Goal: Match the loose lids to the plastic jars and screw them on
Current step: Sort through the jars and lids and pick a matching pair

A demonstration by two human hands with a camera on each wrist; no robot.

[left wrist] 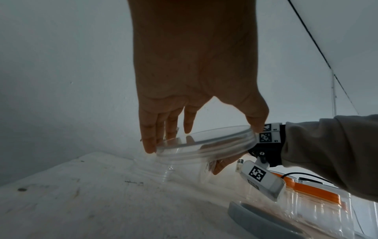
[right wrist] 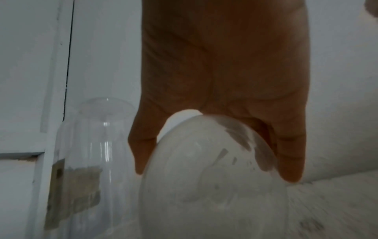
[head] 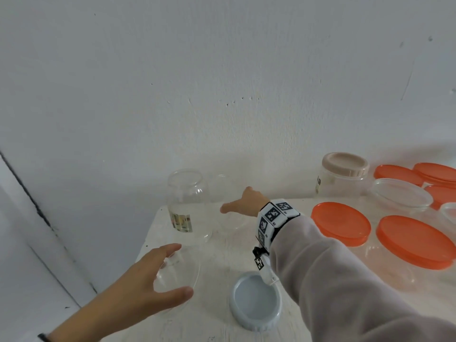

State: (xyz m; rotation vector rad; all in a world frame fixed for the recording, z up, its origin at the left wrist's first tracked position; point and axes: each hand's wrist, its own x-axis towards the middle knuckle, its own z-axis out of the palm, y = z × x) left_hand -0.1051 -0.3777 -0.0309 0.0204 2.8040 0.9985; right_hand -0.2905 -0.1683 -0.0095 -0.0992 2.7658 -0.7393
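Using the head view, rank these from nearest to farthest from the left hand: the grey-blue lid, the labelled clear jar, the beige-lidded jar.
From the left hand:
1. Grey-blue lid, lying upturned just to its right at the near edge.
2. Labelled clear jar, standing open behind the hand, toward the wall.
3. Beige-lidded jar, far back on the right by the wall.

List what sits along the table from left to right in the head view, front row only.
left hand on the clear jar → grey-blue lid → sleeve of the right arm → orange-lidded jar
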